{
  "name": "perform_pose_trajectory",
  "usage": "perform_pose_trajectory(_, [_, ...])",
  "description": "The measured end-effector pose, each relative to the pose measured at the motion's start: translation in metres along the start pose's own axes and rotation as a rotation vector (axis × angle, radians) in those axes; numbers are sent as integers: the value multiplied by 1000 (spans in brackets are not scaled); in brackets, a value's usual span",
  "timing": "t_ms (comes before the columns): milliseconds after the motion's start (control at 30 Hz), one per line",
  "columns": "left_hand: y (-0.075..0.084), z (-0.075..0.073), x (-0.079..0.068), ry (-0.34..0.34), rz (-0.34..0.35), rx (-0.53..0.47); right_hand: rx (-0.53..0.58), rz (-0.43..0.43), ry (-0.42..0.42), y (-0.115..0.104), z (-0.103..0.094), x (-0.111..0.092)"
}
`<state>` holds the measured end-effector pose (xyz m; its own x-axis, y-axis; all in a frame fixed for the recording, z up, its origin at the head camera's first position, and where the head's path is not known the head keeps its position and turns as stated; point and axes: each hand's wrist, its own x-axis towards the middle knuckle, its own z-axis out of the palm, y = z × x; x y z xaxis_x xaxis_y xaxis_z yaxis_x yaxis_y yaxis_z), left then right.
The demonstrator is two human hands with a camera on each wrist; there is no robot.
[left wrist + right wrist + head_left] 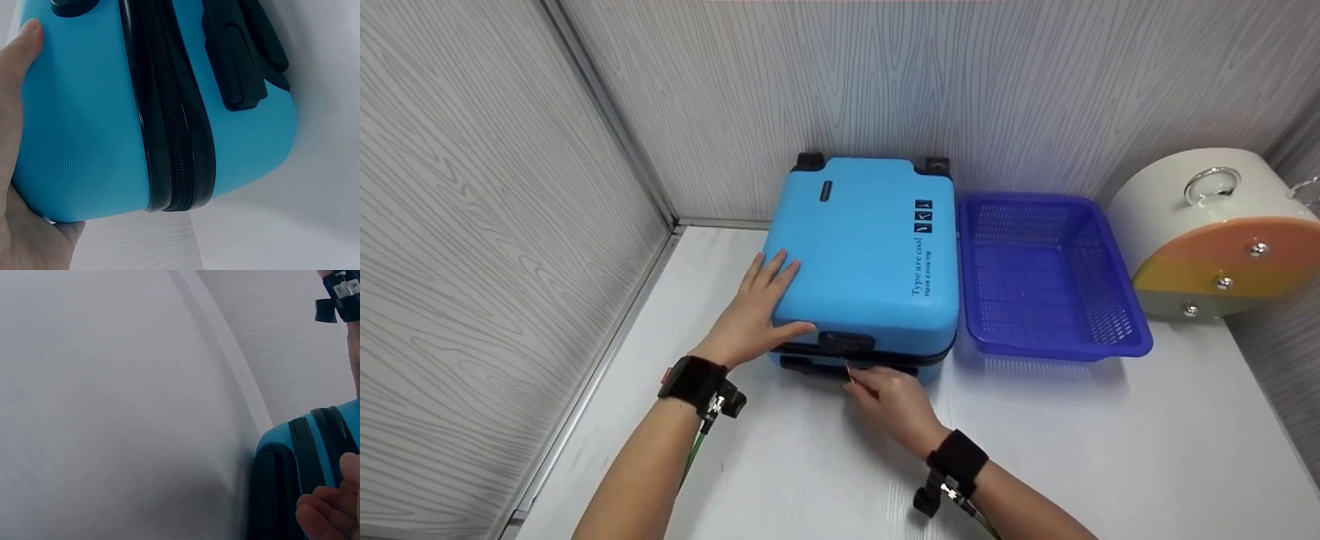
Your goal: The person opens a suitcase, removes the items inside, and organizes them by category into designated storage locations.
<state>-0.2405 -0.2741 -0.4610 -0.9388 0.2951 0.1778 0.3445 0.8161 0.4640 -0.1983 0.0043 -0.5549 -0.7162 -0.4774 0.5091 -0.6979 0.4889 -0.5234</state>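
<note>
A light blue hard-shell suitcase (862, 247) lies flat on the white table, its front side facing me. My left hand (750, 319) rests on its near left corner, fingers spread over the top shell and thumb along the front edge. The left wrist view shows the black-edged zipper (174, 124) running round the side, closed along this stretch. At the middle of the front, my right hand (896, 401) pinches a small orange-tinted zipper pull (850, 370) just below the black lock plate (846, 343). Curled right fingers (326, 514) show beside the black handle in the right wrist view.
A blue plastic basket (1057, 351) stands close along the suitcase's right side. Beyond it is a round cream container (1192, 176) with coloured front panels and metal knobs. Grey wood-patterned walls (735, 90) bound the table (810, 465) at the back and left.
</note>
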Motion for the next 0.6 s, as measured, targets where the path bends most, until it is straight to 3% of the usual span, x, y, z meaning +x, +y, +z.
perform_pose_trajectory(100, [-1, -1, 1, -7, -3, 3, -51, -183, 60, 2, -26, -4])
perform_pose_trajectory(200, [-3, -1, -1, -6, -8, 4, -135, -414, 183, 10, -58, 1])
perform_pose_trajectory(267, [-4, -1, -2, 4, -7, 3, -194, -484, 226, 18, -79, 13])
perform_pose_trajectory(333, [-4, -1, -3, 19, -1, -1, -246, -473, 196, 26, -97, 29])
perform_pose_trajectory(433, [-4, 1, -2, 34, 10, -8, -318, -387, 29, 38, -114, 54])
perform_pose_trajectory(533, [-2, 5, 0, 37, 14, -18, -363, -306, -145, 46, -119, 71])
perform_pose_trajectory(600, [-2, 6, -1, 46, 5, -21, -390, -284, -202, 48, -117, 79])
